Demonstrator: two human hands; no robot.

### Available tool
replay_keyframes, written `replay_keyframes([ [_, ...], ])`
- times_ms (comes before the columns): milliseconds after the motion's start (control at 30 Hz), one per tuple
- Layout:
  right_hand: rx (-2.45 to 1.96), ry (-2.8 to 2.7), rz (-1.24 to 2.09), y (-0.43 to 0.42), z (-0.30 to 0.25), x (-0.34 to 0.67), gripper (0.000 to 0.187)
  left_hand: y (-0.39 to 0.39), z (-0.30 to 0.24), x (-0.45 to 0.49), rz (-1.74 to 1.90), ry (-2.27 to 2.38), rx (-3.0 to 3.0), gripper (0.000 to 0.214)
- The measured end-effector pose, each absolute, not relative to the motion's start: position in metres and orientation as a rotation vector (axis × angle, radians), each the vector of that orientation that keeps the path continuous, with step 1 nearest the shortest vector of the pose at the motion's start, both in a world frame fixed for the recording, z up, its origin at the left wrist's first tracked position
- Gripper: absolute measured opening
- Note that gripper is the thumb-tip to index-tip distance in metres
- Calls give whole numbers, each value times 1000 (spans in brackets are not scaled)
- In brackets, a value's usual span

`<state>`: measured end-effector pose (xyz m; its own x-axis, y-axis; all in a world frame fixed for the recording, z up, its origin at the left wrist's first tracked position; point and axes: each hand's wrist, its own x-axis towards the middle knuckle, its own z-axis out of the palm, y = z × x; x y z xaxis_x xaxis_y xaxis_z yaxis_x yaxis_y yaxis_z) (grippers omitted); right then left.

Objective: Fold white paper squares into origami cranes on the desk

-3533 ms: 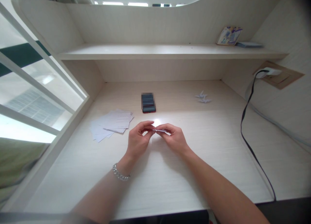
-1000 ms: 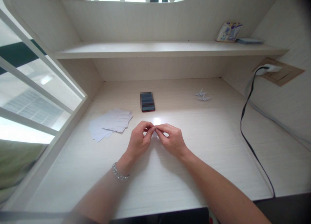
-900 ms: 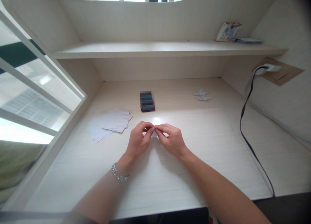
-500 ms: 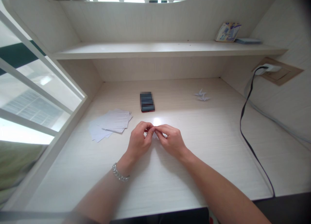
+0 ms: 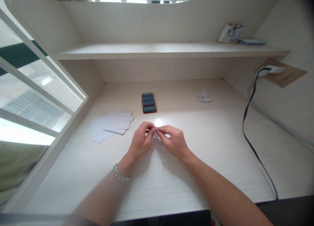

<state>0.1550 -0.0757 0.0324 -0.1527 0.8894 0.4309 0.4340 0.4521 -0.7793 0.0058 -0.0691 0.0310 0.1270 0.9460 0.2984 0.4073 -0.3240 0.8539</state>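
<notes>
My left hand (image 5: pixel 143 136) and my right hand (image 5: pixel 173 140) meet over the middle of the desk, fingertips pinched together. Between them is a small white piece of paper (image 5: pixel 156 134), mostly hidden by the fingers, so its folds cannot be made out. A silver chain bracelet (image 5: pixel 121 174) circles my left wrist. Left of my left hand lies a fanned stack of white paper sheets (image 5: pixel 115 123), some with lines. Beyond the hands rests a dark, pixel-blurred phone-like rectangle (image 5: pixel 148 103) with a reddish lower edge. Two small folded paper cranes (image 5: pixel 204 96) sit farther back on the right.
A black cable (image 5: pixel 246 121) runs from a wall socket (image 5: pixel 284 72) down the desk's right side to its front edge. Above the desk spans a shelf (image 5: pixel 157 52) bearing a colourful box (image 5: pixel 230 33) and a flat bluish item (image 5: pixel 251 42). White rails (image 5: pixel 36 82) border the left.
The fingertips have shifted slightly, with the thumb of my left hand a little farther from my right fingers. The paper stays between both hands; the other things have not moved.
</notes>
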Motion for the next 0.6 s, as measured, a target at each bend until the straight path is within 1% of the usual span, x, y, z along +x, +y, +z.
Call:
replay_keyframes([
  [400,-1138,-1747,599,-73,30,157,16,-70,30,6,1171,1345,1763,14],
  [600,-1200,-1681,425,-73,32,157,9,-73,30,10,1223,1394,1763,13],
])
